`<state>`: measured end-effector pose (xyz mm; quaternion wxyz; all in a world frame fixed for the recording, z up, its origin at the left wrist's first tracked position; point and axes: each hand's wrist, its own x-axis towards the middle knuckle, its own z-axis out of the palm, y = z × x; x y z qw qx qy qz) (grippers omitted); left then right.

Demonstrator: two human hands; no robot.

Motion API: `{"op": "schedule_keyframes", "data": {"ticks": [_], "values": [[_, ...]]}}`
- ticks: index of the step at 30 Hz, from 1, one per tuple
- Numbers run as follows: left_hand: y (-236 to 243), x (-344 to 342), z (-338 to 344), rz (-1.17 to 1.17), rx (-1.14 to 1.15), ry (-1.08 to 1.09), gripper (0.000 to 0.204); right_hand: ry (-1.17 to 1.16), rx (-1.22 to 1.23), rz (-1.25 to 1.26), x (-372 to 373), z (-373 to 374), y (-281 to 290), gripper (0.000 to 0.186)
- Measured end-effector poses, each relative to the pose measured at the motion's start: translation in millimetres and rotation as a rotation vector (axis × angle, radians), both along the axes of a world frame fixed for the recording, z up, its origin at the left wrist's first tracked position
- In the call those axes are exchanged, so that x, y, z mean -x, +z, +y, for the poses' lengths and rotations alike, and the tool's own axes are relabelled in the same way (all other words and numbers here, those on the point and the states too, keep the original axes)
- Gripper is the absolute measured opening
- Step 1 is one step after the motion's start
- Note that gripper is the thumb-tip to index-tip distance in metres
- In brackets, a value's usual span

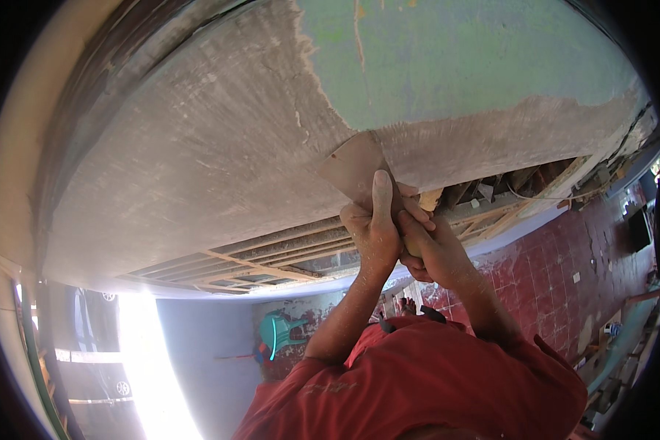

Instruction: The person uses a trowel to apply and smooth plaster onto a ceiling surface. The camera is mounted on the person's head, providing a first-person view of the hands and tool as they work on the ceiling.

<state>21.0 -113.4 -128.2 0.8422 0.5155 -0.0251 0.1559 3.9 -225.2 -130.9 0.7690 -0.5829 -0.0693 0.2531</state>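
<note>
Both my hands are closed on a broad, flat paint scraper [352,167]. My left hand [376,227] lies along it, the thumb pointing up onto the tool. My right hand [434,246] wraps the handle end, its fingers overlapping beside the left hand; the handle is mostly hidden. The blade's upper corner rests against a large dusty surface at the ragged edge of green paint [462,66]. Around the blade spreads a bare, grey-brown scraped area [198,147] marked with streaks. Pale dust coats my fingers and forearms.
Wooden slats [279,257] and an open gap with loose debris [521,183] run below the scraped surface. Beyond are a red tiled floor [535,264], a turquoise plastic chair [279,334] and a pale wall [205,352]. Bright light enters at lower left, beside a parked vehicle [95,323].
</note>
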Motion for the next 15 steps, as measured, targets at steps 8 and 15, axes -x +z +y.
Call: {"op": "schedule_keyframes", "data": {"ticks": [8, 15], "values": [[10, -5, -1, -0.001, 0.038, 0.036, 0.047, -0.036, 0.125, -0.069, -5, 7, 6, 0.037], [16, -7, 3, 0.019, -0.066, 0.118, 0.047, -0.017, 0.140, -0.230, -8, 3, -2, 0.039]]}}
